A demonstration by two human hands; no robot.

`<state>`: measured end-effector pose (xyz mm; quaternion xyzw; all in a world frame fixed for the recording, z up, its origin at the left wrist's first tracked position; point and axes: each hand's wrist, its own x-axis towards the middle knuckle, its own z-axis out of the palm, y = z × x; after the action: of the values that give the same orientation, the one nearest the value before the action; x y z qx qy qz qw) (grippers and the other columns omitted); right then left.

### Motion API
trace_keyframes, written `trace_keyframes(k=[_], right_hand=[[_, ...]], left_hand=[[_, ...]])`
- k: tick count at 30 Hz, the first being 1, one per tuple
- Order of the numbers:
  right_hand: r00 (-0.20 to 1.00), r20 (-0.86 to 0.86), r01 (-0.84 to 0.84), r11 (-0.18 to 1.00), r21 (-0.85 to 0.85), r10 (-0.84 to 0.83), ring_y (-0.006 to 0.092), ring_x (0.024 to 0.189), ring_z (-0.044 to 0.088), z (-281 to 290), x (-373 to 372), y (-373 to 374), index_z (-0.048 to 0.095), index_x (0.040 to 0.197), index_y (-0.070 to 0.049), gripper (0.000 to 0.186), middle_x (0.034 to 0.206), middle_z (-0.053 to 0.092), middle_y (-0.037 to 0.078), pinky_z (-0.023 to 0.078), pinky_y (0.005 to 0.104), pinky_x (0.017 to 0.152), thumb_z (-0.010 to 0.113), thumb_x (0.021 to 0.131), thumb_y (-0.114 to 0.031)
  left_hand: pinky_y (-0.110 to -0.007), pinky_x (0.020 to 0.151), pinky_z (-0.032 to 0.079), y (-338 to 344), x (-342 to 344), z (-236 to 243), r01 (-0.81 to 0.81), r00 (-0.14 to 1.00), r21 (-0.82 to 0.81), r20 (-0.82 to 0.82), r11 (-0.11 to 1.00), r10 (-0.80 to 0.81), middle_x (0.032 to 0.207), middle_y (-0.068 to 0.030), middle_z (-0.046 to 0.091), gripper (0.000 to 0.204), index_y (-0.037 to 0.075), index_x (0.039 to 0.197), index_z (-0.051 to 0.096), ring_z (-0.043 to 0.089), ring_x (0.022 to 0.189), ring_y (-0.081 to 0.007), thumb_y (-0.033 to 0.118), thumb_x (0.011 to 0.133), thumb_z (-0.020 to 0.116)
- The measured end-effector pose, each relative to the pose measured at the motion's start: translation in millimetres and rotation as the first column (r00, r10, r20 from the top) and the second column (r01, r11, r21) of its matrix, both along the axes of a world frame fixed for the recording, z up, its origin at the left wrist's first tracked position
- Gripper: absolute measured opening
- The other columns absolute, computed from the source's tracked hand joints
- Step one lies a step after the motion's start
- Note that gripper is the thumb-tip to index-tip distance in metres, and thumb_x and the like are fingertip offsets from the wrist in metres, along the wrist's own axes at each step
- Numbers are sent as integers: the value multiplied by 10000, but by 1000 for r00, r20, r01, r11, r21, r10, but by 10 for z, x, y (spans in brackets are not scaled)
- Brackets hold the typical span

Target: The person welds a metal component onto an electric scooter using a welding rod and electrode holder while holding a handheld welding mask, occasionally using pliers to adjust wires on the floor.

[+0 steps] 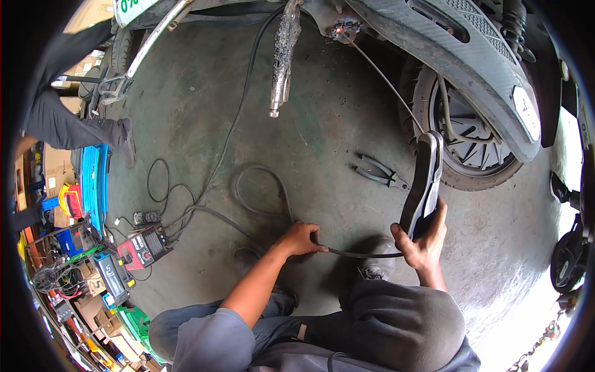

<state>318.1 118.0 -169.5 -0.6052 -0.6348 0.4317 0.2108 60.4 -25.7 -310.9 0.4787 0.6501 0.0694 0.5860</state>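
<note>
Black and long, the holder (421,177) is at the person's right, up near the wheel (483,127), with the right hand (427,242) wrapped around its lower end. From its upper jaws a thin rod (385,82) slants up and left to the charred bracket (344,30) under the bike (489,93), where a small red spot glows; whether the tip touches cannot be told. Gripping the holder this far back probably spares the fingers the heat, and the slant seems to let the rod pass clear of the wheel.

The left hand (300,240) is closed around the cable (365,255), which runs from there to the base of the holder. Holding it up between the knees likely takes its weight and drag off the right hand. More cable lies looped on the floor (328,155), perhaps as slack for reach, and leads left toward the red and black welder (145,247), set well apart from the glow.

Pliers (381,172) lie on the floor with handles parted, near the holder, presumably for easy reach. A crusted metal bar (283,62) hangs to the left of the bracket. Beyond it, at far left, is another person's leg (80,124).
</note>
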Motion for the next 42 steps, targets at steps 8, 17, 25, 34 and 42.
trace_keyframes(k=[8,17,25,34,42], right_hand=[[349,-795,-441,662,-606,-496,212,871,604,-266,430,65,325,1386,38,909,1093,554,179,502,328,800,798,682,-288],[996,54,-88,937,338,75,233,726,660,-85,134,-6,342,1324,41,908,877,636,156,555,336,665,835,629,-272],[977,215,-107,870,481,1,341,770,676,-333,36,-92,380,1322,63,927,968,624,223,558,396,692,856,633,-337],[945,308,-263,812,521,109,348,771,669,-505,108,-228,424,1293,72,888,1016,620,222,557,399,685,856,618,-310],[976,219,-101,866,490,-10,368,803,670,-398,47,-88,351,1342,71,954,970,622,244,548,407,721,859,634,-314]], left_hand=[[-359,658,477,-9,-14,-79,17,999,72,30,997,-20,738,-111,663,459,36,701,586,632,705,-254,384,635,878],[-331,614,456,-28,-14,-70,-72,997,76,30,995,70,681,-85,631,462,25,737,576,573,631,-176,353,647,889],[-334,613,451,-70,12,-104,-86,996,101,8,991,86,678,-89,623,473,24,737,572,567,632,-181,363,648,890],[-356,645,465,-25,12,-104,-22,1000,119,-18,993,24,707,-108,647,468,24,737,583,605,668,-226,370,645,884],[-354,643,466,-55,6,-99,-37,999,141,-24,989,41,703,-111,646,482,20,746,581,605,659,-232,384,646,881]])
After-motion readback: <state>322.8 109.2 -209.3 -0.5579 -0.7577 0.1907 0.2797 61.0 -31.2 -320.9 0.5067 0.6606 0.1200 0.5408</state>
